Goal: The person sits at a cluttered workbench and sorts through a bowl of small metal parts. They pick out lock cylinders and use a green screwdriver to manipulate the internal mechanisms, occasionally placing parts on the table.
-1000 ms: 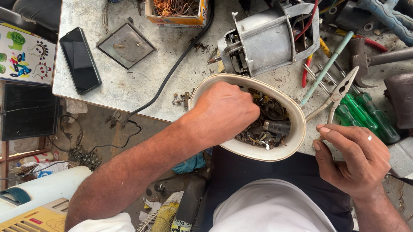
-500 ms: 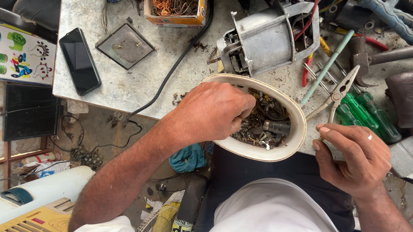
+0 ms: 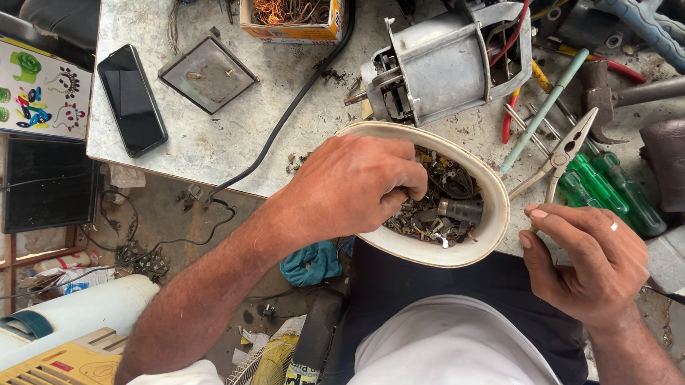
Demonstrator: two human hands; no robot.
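Bowl of small parts at the workbench edge

The bowl (image 3: pixel 488 230) sits in front of the motor (image 3: pixel 438 67); phone (image 3: pixel 131 99) far left, pliers (image 3: pixel 563 155) and screwdrivers (image 3: pixel 611 192) right.

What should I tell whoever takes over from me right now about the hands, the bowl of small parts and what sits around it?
Left hand: fingers down in the oval cream bowl, among small metal parts; whether it grips one is hidden.
Right hand: beside the bowl's right rim, fingers curled; anything in it is too small to tell.
The bowl sits at the bench edge, just in front of the grey motor housing.
Pliers and green-handled screwdrivers lie right of the bowl; a phone and a square plate lie to the left.
Done: nothing picked out that shows. Left: the parts are all in the bowl.
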